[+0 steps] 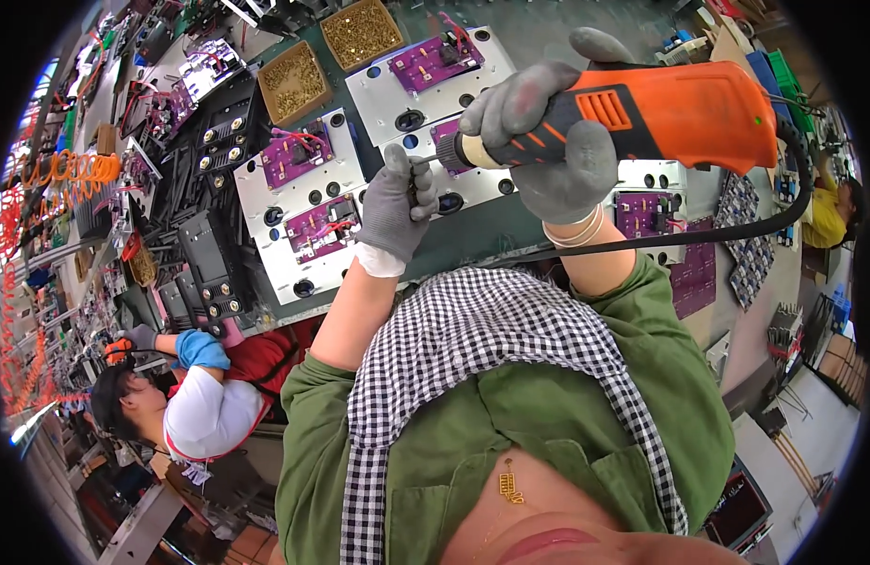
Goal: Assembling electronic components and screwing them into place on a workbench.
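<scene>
My right hand (574,174), in a grey glove, is wrapped round an orange and black electric screwdriver (689,113). The tool lies almost level, and its bit points left. At the bit's tip is my left hand (393,209), also gloved in grey, its fingers curled and pressed together. Whatever those fingers pinch is too small or hidden to make out. Beneath and beyond both hands lie silver metal plates (374,99) carrying purple circuit boards (437,64). Another such plate (275,247) sits below and left of my left hand, with purple boards (320,228) on it.
Two open boxes of small brass-coloured screws (362,33) (294,83) stand at the far side. Black housings (209,264) are piled on the left. The screwdriver's black cable (727,231) loops across my right forearm. A co-worker (209,410) sits at left, another (830,215) at far right.
</scene>
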Available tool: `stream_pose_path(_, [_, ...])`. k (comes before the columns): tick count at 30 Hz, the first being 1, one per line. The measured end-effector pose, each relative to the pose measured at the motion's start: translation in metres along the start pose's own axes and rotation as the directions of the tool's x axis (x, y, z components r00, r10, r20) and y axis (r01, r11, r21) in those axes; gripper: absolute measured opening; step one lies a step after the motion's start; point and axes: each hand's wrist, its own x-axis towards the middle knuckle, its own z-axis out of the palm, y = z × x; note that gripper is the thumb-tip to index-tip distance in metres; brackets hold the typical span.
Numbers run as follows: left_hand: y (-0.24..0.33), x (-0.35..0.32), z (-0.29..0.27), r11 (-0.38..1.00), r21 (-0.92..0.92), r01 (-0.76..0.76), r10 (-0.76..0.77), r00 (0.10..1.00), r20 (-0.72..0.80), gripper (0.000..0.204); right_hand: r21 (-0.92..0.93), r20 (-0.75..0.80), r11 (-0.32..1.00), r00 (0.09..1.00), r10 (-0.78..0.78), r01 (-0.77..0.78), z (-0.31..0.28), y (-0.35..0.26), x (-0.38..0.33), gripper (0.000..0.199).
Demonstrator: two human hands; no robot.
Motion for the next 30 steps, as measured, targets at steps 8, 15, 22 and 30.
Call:
stream_pose_path(8, [0.056,0.018,0.005,0.942,0.301,-0.147,0.218,0.951,-0.218,0.043,0.078,-0.127,0.994,0.989,-0.069,0.080,0.005,-0.009,0.003,0.057])
stream_pose_path(15, [0.176,0.144,-0.007,0.780,0.624,-0.045,0.362,0.845,-0.393,0.028,-0.146,-0.219,0.987,0.970,-0.102,0.070,0.000,-0.029,-0.006,0.049])
stream_pose_path(22, [0.046,0.062,-0.005,0.948,0.316,0.031,-0.062,0.994,0.088,0.020,-0.250,-0.279,0.968,0.958,-0.067,-0.005,-0.017,-0.041,-0.007,0.038])
stream_pose_path(30, [0.022,0.008,0.017,0.989,-0.104,0.102,-0.081,0.978,0.190,0.029,-0.001,-0.098,0.997,0.992,-0.083,0.083,0.000,-0.027,0.007,0.043])
